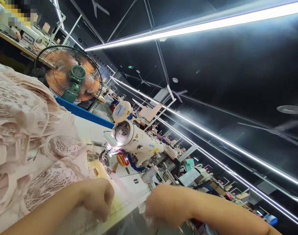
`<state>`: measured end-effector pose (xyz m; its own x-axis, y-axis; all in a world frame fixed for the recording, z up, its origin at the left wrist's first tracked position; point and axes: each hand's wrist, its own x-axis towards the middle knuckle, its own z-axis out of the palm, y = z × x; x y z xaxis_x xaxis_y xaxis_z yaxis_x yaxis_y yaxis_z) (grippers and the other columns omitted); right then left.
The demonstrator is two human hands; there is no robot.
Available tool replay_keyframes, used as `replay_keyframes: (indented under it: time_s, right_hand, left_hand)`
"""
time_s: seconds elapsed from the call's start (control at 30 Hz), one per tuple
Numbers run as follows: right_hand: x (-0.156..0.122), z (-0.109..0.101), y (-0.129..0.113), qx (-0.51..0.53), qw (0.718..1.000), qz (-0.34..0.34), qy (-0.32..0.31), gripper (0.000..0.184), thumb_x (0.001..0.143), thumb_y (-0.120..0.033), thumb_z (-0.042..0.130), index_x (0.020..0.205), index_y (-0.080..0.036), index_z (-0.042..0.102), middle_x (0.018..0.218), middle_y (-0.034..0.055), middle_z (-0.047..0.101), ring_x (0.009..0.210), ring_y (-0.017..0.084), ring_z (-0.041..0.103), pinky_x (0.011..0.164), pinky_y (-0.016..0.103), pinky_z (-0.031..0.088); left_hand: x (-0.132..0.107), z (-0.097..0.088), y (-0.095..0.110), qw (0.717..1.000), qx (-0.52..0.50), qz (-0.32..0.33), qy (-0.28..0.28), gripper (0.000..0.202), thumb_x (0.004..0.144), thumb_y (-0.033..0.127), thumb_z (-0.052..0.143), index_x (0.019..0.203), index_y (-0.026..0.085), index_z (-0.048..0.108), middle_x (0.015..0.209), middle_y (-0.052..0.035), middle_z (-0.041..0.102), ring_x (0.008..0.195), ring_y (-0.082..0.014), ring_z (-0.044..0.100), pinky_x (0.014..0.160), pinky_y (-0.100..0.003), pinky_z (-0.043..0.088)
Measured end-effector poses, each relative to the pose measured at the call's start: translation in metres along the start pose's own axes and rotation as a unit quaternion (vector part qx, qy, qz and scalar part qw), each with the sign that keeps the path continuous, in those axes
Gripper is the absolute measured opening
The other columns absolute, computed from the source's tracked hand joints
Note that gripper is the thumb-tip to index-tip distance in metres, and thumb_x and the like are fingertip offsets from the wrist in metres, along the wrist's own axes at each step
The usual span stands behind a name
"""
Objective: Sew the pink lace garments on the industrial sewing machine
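My left hand (pixel 98 199) is closed with its fingers curled down over the front edge of the sewing table (pixel 133 187). Whatever it may hold is hidden beneath the fingers. To its right is my right hand (pixel 165 205), smeared by motion, so its fingers cannot be made out. Beyond both hands stands a white sewing machine (pixel 141 142) with its lamp lit over the needle area. A heap of pale pink lace garments (pixel 19 130) covers the table at the left, close to my left forearm.
A large fan (pixel 73 76) stands behind the garments, near a blue edge strip (pixel 85 112). A thread cone (pixel 149 174) sits right of the machine, and a red and orange object (pixel 122 159) lies beneath its arm. More workstations stretch behind.
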<state>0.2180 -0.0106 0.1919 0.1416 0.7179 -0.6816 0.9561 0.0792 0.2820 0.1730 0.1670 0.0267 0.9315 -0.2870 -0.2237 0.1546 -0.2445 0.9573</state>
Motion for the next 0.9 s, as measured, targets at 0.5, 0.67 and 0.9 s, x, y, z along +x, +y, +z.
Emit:
replay_keyframes:
  time_s: [0.5, 0.67, 0.9]
  right_hand:
    - [0.107, -0.191, 0.121, -0.088, 0.877, 0.305, 0.361, 0.025, 0.089, -0.019, 0.043, 0.095, -0.005, 0.063, 0.103, 0.0219, 0.062, 0.094, 0.03, 0.06, 0.079, 0.04, 0.047]
    - [0.071, -0.155, 0.087, -0.133, 0.854, 0.301, 0.404, 0.023, 0.088, -0.018, 0.046, 0.083, -0.007, 0.065, 0.093, 0.0194, 0.062, 0.085, 0.028, 0.06, 0.07, 0.037, 0.047]
    - [0.041, -0.082, 0.038, -0.185, 0.86, 0.224, 0.42, 0.031, 0.089, -0.019, 0.04, 0.101, -0.003, 0.063, 0.108, 0.0197, 0.062, 0.1, 0.029, 0.055, 0.084, 0.04, 0.041]
  left_hand:
    - [-0.026, -0.002, 0.025, 0.993, 0.062, -0.048, -0.085, 0.008, 0.048, 0.014, 0.052, 0.053, 0.019, 0.054, 0.051, 0.0027, 0.057, 0.051, -0.0114, 0.053, 0.051, -0.023, 0.043]
    - [-0.036, 0.001, 0.039, 0.985, 0.032, -0.006, -0.169, 0.005, 0.052, 0.017, 0.056, 0.056, 0.019, 0.054, 0.053, 0.0032, 0.057, 0.05, -0.0099, 0.052, 0.053, -0.022, 0.042]
    - [-0.105, -0.03, 0.074, 0.992, 0.004, 0.125, -0.021, 0.011, 0.065, 0.027, 0.06, 0.061, 0.019, 0.054, 0.06, 0.0, 0.063, 0.057, -0.0121, 0.053, 0.054, -0.022, 0.041]
